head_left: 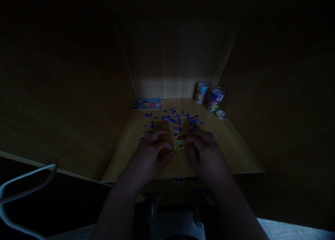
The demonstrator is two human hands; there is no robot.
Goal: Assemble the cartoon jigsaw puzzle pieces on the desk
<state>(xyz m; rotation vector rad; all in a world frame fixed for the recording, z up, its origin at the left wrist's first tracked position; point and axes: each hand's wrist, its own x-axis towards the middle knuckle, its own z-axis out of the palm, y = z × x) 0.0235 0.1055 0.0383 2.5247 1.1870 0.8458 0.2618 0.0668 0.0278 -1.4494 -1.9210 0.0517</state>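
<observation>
A small, partly joined jigsaw puzzle (179, 144) with a yellow cartoon face and a pink figure lies near the front of a wooden desktop (230, 147). At its left edge, my left hand (153, 147) is closed, thumb and index fingertips drawn together beside the yellow part. My right hand (205, 149) is curled at the opposite side, its index fingertip by the puzzle's right edge. Dim light hides whether a piece sits in either pinch. Loose jigsaw pieces (172, 118), many blue-backed, are scattered just beyond both hands.
A flat cartoon picture (148, 104) lies at the back left. Two cartoon-printed cans (201, 92) (216, 99) stand at the back right, with a round metal lid (221, 114) beside them. Wooden panels enclose the desk. A white cable (26, 191) loops at lower left.
</observation>
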